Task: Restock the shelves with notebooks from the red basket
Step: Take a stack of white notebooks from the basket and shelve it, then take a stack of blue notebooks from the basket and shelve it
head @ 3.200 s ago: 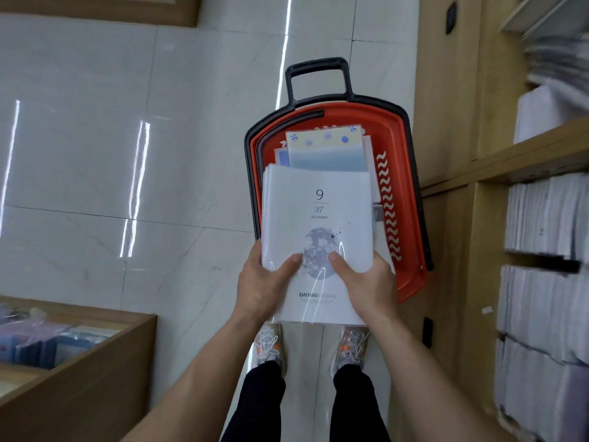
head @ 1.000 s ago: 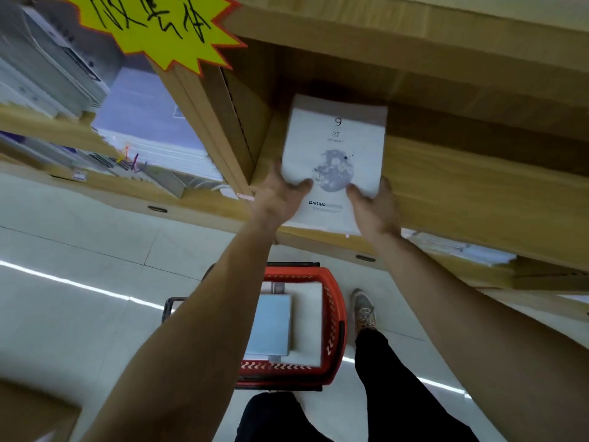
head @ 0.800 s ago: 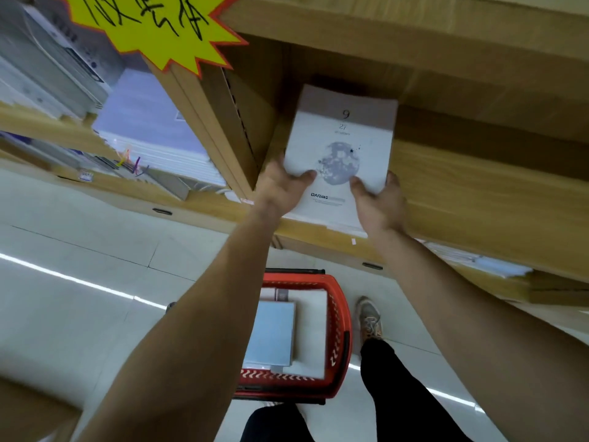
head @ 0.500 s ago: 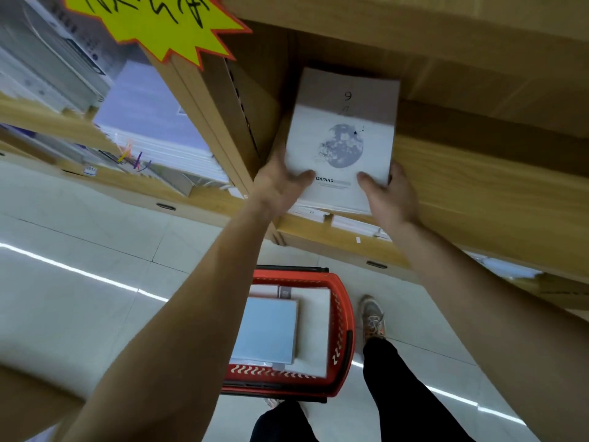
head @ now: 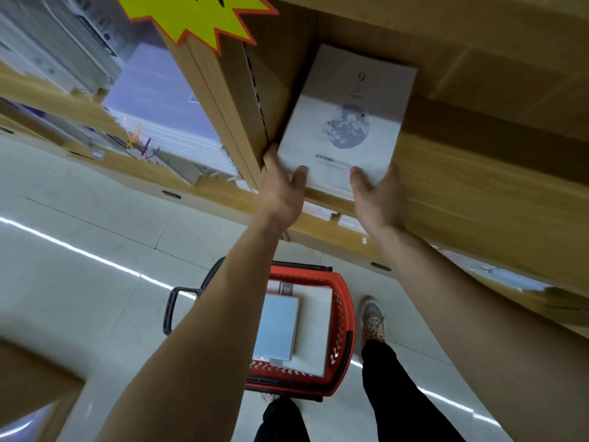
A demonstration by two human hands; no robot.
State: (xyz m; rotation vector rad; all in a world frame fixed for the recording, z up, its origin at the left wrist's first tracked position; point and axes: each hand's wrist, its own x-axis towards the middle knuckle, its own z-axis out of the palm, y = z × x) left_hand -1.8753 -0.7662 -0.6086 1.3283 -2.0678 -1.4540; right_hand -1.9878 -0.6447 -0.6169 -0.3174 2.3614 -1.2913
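Pale tiled shop floor [head: 79, 234]: placing step, nearly done.
Nearest, the red plastic basket [head: 342, 330] on it holds a pale blue notebook [head: 277, 327]; beyond, left hand [head: 280, 189] and right hand [head: 377, 199] each keep a grip on the near edge of the white moon-printed notebook stack [head: 344, 122] lying on the light wooden shelf [head: 478, 173]. Next, likely: push it home, release.

Floor: glossy pale tiles [head: 95, 314], left half of frame.
Light: white strip reflections [head: 79, 250] across tiles.
Furniture: wooden shelving [head: 478, 193], upper right.
Sign: yellow starburst [head: 197, 14], top centre.
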